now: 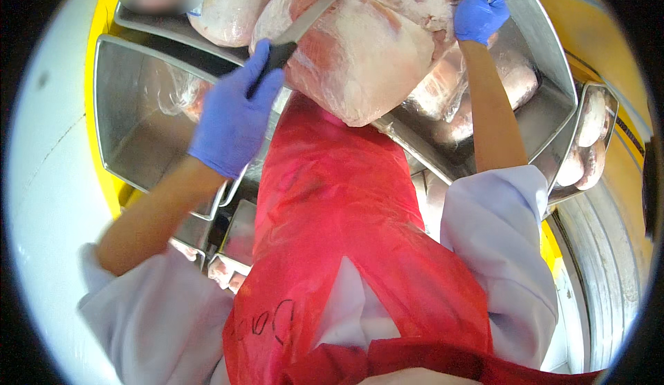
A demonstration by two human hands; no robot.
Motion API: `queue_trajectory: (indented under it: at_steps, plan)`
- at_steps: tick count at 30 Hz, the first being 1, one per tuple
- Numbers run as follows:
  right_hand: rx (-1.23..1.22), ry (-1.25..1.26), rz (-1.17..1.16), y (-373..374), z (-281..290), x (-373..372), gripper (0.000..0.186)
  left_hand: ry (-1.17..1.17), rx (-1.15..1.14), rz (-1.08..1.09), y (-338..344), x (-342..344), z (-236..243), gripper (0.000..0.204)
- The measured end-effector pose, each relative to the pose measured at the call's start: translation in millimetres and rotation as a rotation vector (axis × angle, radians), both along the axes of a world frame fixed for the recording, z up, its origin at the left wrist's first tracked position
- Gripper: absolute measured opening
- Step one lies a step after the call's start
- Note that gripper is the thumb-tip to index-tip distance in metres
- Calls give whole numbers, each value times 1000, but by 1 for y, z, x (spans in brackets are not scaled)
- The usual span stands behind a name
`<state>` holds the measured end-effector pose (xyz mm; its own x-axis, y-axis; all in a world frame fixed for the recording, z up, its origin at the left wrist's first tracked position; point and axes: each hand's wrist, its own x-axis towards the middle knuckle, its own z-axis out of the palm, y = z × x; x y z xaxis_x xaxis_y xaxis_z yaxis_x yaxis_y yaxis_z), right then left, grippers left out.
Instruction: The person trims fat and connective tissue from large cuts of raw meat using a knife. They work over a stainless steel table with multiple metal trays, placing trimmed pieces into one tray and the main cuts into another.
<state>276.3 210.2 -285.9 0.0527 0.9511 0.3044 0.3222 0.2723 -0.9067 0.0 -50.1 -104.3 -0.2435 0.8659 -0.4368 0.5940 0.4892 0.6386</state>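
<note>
My left hand (232, 119), in a blue glove, is closed round the black handle of a long knife (311, 22), whose blade lies at the upper part of a large pale-pink piece of meat (356, 57). The tip of the blade is near a cut along the top edge. My right hand (479, 12), also gloved in blue, grips the upper right edge of the meat with bent fingers. The meat rests at the top of a steel tray (553, 88) over more wrapped pieces (443, 88). My red apron (332, 191) is just below the meat.
A steel bin (138, 136) with clear plastic and some meat stands at the left. A smaller tray of meat pieces (589, 160) is at the right. More trays with meat (228, 271) show low on the left. A pale surface (48, 177) runs along the far left.
</note>
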Motion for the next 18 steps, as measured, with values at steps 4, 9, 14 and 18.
queue_trajectory:
  at_steps: [4,9,14,18]
  plan:
    - [142,-150,-22,-13,11,-21,9,5,108,194,-39,34,-34,53]
    - [21,-155,110,5,9,3,13,241,293,242,-42,70,-61,55]
    - [269,-913,-56,3,9,-5,15,479,371,188,-55,63,-99,56]
    - [342,-1181,62,12,9,-4,17,481,288,14,-53,17,-125,59]
